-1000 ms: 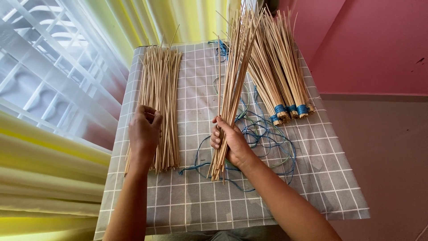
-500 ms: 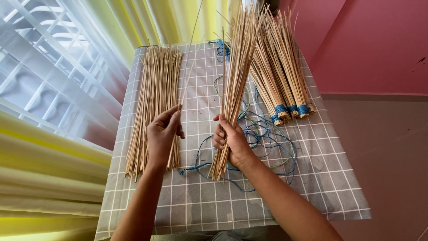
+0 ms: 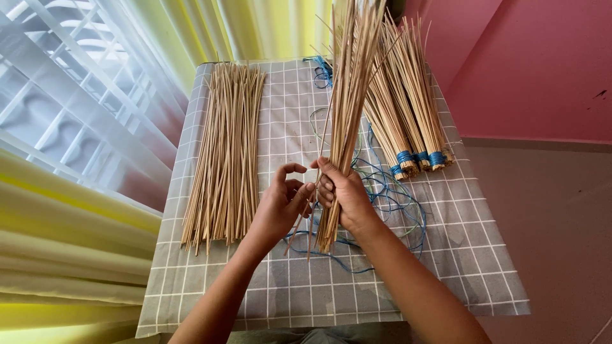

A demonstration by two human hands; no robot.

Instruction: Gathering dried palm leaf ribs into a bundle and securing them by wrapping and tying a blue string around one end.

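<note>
My right hand (image 3: 343,194) grips an upright bunch of thin wooden sticks (image 3: 347,95) near its lower end, over the middle of the table. My left hand (image 3: 282,202) is beside it, its fingers pinching a single stick (image 3: 319,153) against the bunch. A flat pile of loose sticks (image 3: 226,146) lies on the left side of the grey checked tablecloth (image 3: 287,286). Bundles of sticks tied with blue string (image 3: 408,121) lie at the right.
Loose blue string (image 3: 395,200) is tangled on the cloth under and right of the bunch, with more string (image 3: 320,70) at the far edge. Yellow and white curtains (image 3: 76,127) hang on the left; a pink wall (image 3: 529,64) stands on the right.
My left hand left the loose pile with a stick and moved right, up to the bunch held by my right hand. My right hand stayed in place.
</note>
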